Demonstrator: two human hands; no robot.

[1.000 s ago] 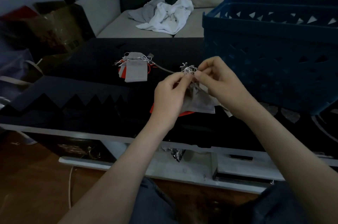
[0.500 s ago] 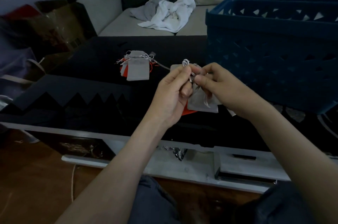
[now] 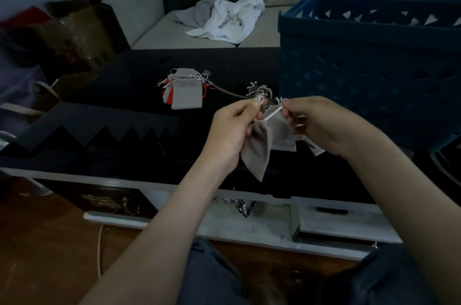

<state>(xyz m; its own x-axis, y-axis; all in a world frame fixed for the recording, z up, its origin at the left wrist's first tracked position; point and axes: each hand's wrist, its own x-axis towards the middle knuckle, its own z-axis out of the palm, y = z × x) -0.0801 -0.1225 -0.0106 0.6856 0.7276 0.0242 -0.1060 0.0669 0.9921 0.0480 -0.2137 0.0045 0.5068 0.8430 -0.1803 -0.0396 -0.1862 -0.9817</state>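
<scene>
Center frame: left hand (image 3: 230, 135) pinches cord (image 3: 272, 114) and pouch (image 3: 259, 152) top; right hand (image 3: 321, 125) pinches cord's other end, fingers curled.

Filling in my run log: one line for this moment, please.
left hand: pinches cord | right hand: pinches cord | pouch: hangs between hands | pile: lies behind

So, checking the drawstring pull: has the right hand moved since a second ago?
Yes: the right hand shifted slightly right, toward the blue basket.
</scene>
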